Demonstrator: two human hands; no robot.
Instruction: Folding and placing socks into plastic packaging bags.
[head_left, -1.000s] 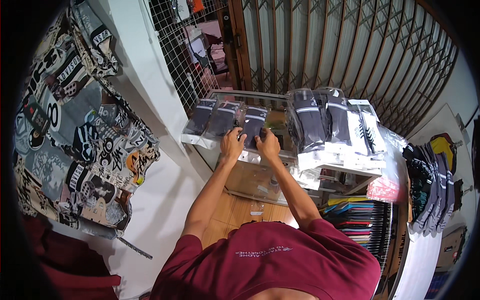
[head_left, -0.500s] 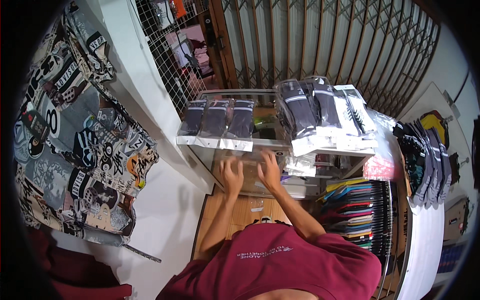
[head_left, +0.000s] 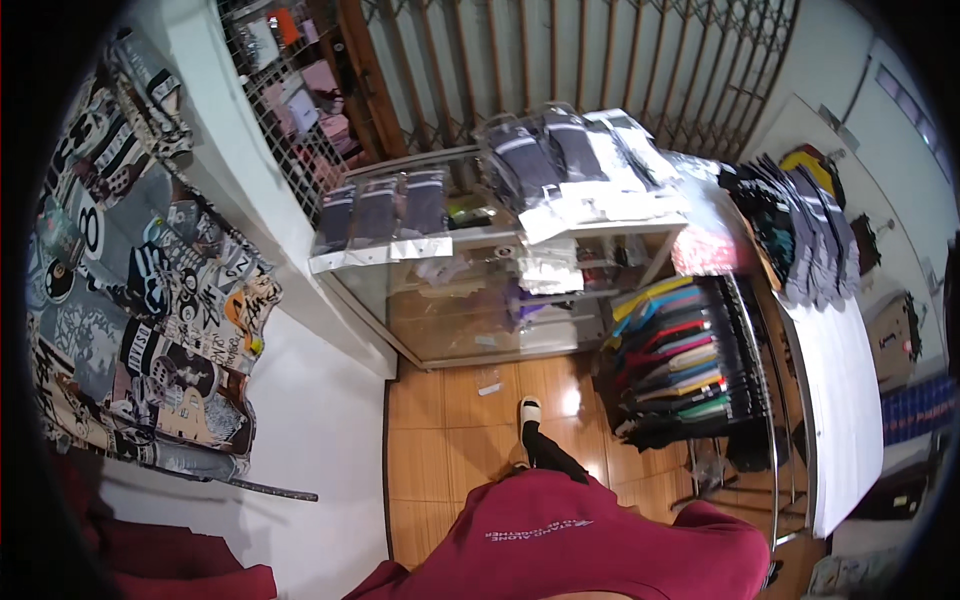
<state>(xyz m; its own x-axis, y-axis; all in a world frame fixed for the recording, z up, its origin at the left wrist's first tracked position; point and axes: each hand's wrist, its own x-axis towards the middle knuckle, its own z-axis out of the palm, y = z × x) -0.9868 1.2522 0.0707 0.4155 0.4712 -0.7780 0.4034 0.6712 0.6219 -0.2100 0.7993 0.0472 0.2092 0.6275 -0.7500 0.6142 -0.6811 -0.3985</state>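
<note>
Neither of my hands shows in the head view; only my maroon shirt [head_left: 540,530] and a foot [head_left: 531,408] on the floor appear. In front stands a glass display case [head_left: 440,352]. Along its left top edge lie three clear packs of dark grey striped fabric [head_left: 375,212], sock-like, side by side with white strips at the near end. To their right, more such packs [head_left: 528,165] are heaped, overlapping each other. White packages [head_left: 550,268] sit inside the case behind the glass.
A rack of colourful hanging garments [head_left: 675,355] stands right of the case. Grey striped socks [head_left: 815,235] hang beyond it above a white panel [head_left: 835,400]. Patterned clothes [head_left: 150,290] hang at the left. A small clear packet with a white strip [head_left: 489,388] lies on the tiled floor [head_left: 430,465].
Both hands, earlier at the case's front edge below the left packs, have dropped out of view. My view has swung right, showing more floor and my foot. The packs lie as before.
</note>
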